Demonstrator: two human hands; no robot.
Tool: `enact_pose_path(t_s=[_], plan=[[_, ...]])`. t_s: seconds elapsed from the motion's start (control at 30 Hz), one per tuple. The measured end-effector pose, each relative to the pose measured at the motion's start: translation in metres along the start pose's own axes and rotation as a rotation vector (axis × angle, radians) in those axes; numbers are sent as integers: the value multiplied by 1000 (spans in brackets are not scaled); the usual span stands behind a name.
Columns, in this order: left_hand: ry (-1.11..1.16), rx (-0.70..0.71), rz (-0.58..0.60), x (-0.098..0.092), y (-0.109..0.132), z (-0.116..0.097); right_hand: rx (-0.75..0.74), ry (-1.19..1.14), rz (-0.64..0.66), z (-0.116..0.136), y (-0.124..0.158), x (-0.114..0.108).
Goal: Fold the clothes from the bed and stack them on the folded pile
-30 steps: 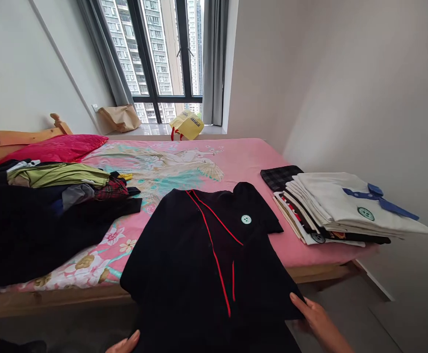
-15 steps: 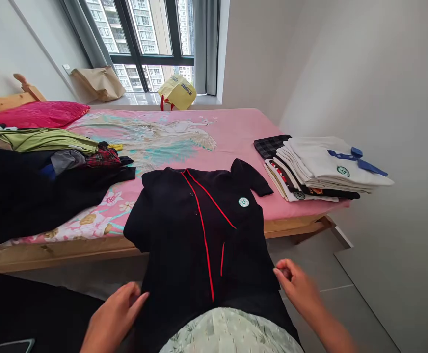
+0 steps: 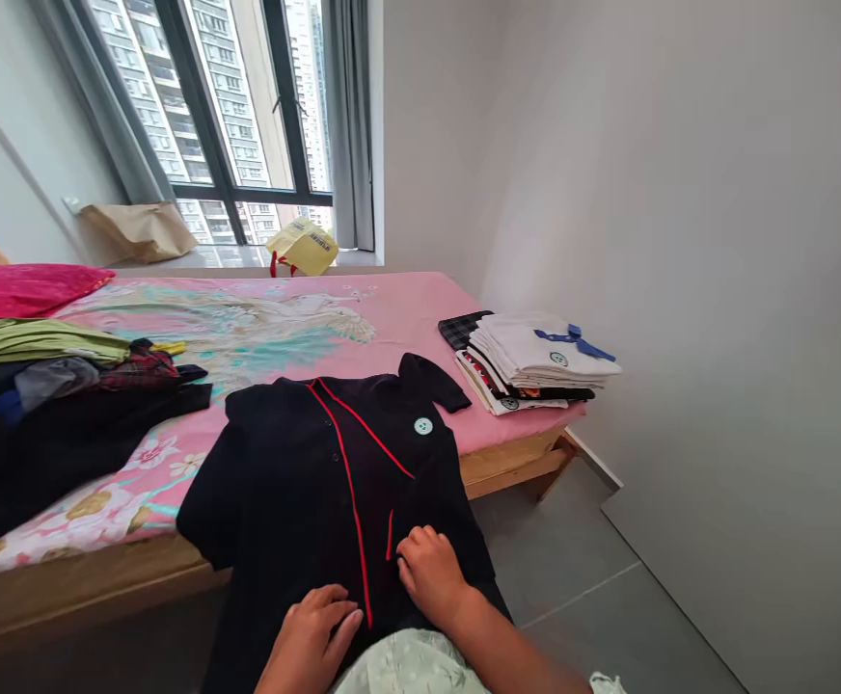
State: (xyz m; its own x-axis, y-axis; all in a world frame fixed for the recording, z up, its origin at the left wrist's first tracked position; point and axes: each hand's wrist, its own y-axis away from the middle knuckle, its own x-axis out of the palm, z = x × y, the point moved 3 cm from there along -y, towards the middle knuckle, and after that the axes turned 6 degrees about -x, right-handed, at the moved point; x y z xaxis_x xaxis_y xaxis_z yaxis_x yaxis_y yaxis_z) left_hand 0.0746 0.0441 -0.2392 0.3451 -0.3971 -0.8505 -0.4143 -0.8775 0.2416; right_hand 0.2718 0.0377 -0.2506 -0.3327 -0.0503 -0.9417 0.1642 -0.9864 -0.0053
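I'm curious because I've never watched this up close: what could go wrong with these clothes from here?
The black shirt drapes past the near edge of the bed, so it might slip to the floor.

The folded stack sits near the bed's corner, its top layers jutting past the lower ones; a bump could perhaps topple it.

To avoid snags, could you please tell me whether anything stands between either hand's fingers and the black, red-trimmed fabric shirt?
Nothing visible does: the left fingers and right fingers are at the lower front of the shirt.
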Motion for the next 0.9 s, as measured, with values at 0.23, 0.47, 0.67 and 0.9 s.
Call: enact_pose_path(t_s=[0.23, 0.47, 0.67, 0.9], plan=[[-225, -6, 20, 15, -11, -11, 25, -73, -74, 0, 0, 9], [-11, -4, -53, 28, -21, -6, 34, -282, -206, 1, 6, 8], [672, -76, -173, 17, -18, -10, -133, -467, -246, 32, 11, -1], [1141, -171, -159, 32, -13, -3, -140, -485, -131, 34, 14, 9]])
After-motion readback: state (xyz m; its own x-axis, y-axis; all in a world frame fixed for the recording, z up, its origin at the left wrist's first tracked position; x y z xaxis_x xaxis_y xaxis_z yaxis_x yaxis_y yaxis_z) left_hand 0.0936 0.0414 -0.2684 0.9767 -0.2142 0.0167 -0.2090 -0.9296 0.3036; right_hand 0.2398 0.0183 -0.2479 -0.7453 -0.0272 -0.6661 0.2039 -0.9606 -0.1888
